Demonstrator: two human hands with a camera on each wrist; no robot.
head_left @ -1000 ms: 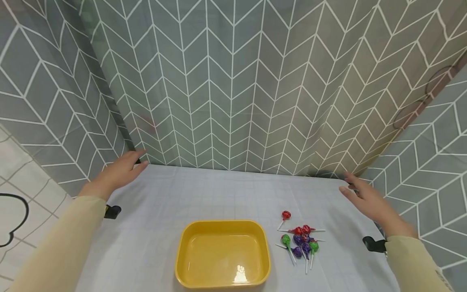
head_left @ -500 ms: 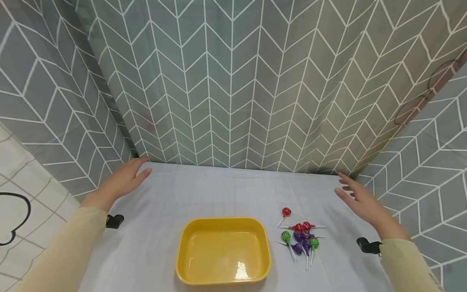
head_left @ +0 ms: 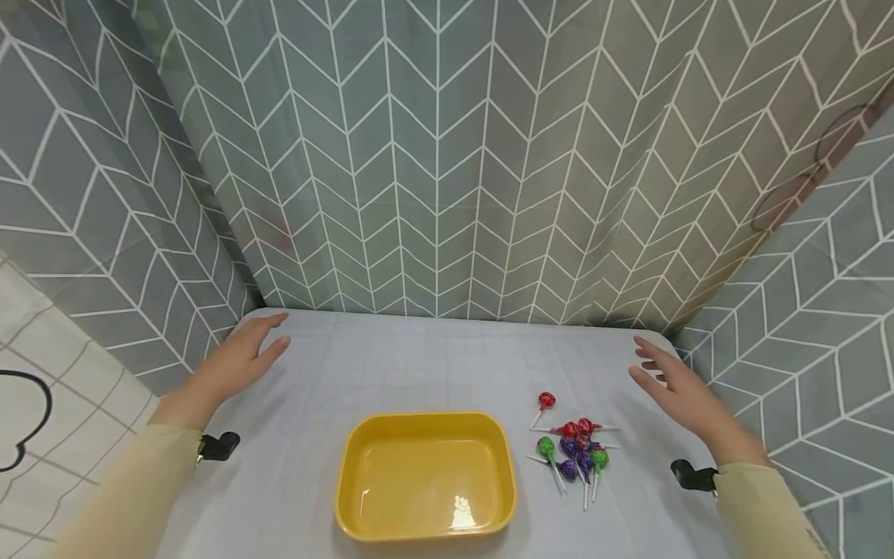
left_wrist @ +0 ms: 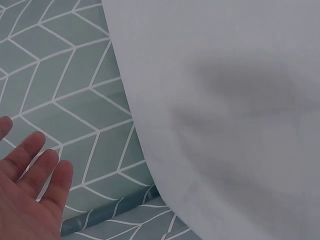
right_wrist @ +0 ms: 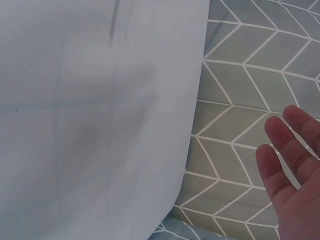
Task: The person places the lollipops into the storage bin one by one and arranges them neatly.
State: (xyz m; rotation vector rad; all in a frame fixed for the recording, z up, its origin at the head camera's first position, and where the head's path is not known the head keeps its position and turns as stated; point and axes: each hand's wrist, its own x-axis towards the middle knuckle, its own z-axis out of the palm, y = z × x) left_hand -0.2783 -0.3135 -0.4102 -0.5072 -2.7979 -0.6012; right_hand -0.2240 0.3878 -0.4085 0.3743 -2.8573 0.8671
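Note:
In the head view my left hand (head_left: 233,361) hovers over the table's far left, fingers relaxed and holding nothing. My right hand (head_left: 684,392) hangs over the right side, also bare, its fingers spread. Nearest to it is a loose heap of lollipops (head_left: 583,444) in red, purple and green wrappers with white sticks. One red lollipop (head_left: 547,400) lies slightly apart behind the heap. Left of them stands a yellow tray (head_left: 426,419), with nothing inside. In the wrist views, the left fingers (left_wrist: 60,185) and right fingers (right_wrist: 272,165) show beyond the cloth's edge, touching nothing.
A white cloth (head_left: 419,365) covers the table. Grey curtains (head_left: 440,155) with white chevron lines rise behind it and at both sides. A black wrist camera (head_left: 219,446) sits at the left cuff, another wrist camera (head_left: 691,475) at the right.
My right hand has drifted left and slightly downward in the head view. My left hand has shifted a little downward and toward the middle. Lollipops and tray have kept their places on the table.

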